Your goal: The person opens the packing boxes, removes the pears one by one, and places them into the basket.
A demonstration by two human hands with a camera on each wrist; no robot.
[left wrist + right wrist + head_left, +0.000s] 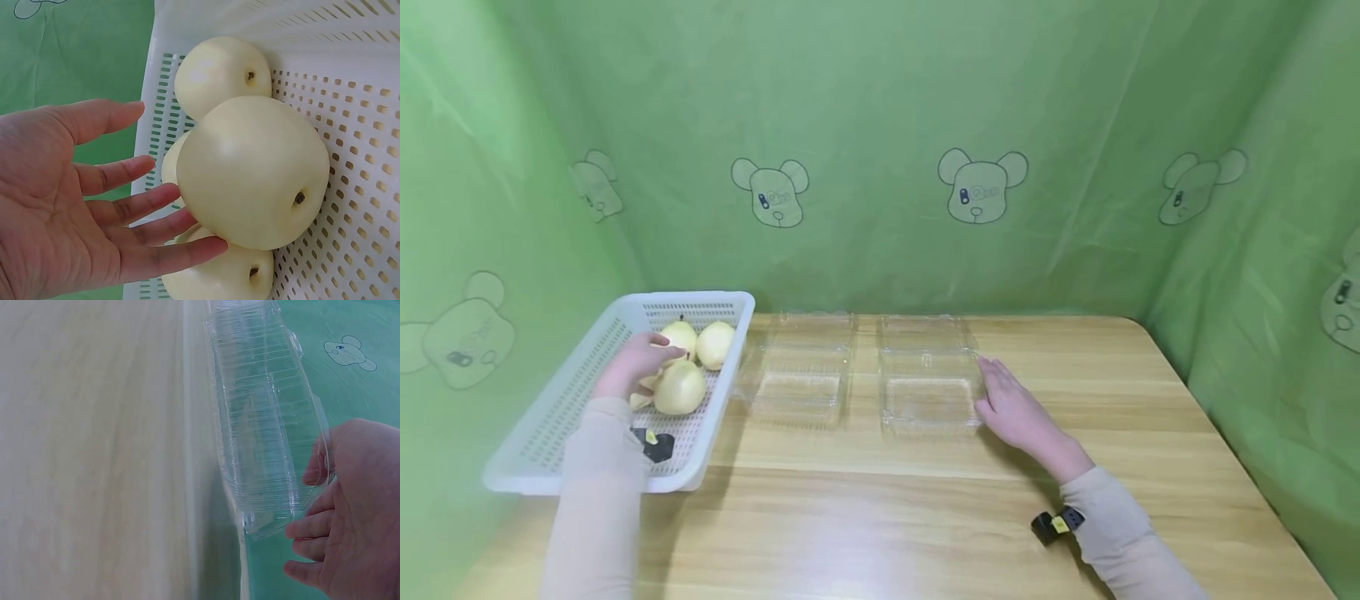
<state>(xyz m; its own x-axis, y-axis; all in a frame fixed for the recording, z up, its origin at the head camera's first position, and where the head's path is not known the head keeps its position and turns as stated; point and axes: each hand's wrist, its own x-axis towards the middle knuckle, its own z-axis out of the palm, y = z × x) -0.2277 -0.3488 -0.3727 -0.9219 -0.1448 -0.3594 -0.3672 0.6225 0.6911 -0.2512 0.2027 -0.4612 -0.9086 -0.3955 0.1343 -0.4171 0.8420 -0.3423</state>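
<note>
My left hand (636, 367) reaches into a white plastic basket (741, 333) over several pale yellow pears (681, 390). In the left wrist view its fingers are spread and nearly straight, with fingertips at the side of the uppermost pear (253, 172); whether they touch it is unclear. My right hand (1015, 414) rests against the right side of a clear plastic clamshell box (928, 410), its fingers loosely extended. In the right wrist view the thumb shows through the box's clear rim (322, 447), while the other fingers lie beside the corner.
A second clear clamshell box (797, 404) stands with its lid up between the basket and the first box. All sit on a wooden table (850, 517). Green curtains (880, 92) with bear-head drawings enclose the back and sides.
</note>
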